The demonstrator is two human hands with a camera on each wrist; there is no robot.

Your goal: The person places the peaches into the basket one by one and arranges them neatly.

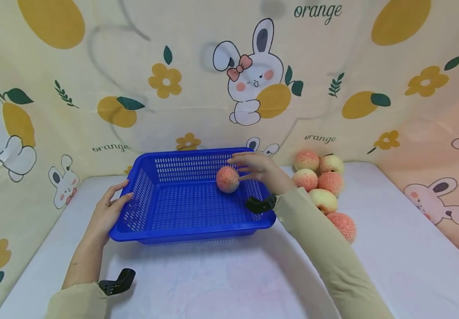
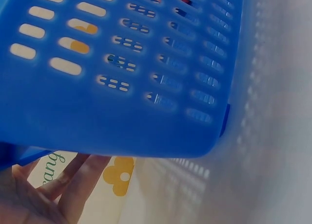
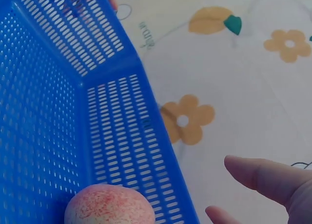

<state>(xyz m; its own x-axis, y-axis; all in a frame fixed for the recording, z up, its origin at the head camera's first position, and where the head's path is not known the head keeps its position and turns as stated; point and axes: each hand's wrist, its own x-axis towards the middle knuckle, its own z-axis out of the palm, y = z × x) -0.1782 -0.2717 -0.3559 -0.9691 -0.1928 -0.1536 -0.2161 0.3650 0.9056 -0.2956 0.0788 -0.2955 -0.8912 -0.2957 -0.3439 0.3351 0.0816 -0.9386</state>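
Note:
A blue plastic basket (image 1: 197,233) with slotted sides stands on the table. My left hand (image 1: 107,215) grips its left rim; in the left wrist view, fingers (image 2: 80,187) show below the blue wall (image 2: 122,126). One pink-and-yellow peach (image 1: 227,179) is inside the basket, toward the back right. Over the basket's right back part, my right hand (image 1: 256,166) has its fingers loosely extended beside the peach and holds nothing. From the right wrist, thumb and fingertip appear apart from the peach (image 3: 109,207), whose lower part is cut off.
Several more peaches lie grouped on the table right of the basket, among them a pink one (image 1: 342,227) and a yellowish one (image 1: 323,200); my right sleeve (image 1: 321,243) partly covers them. Behind the table hangs a patterned cloth (image 1: 197,26) with rabbits and oranges.

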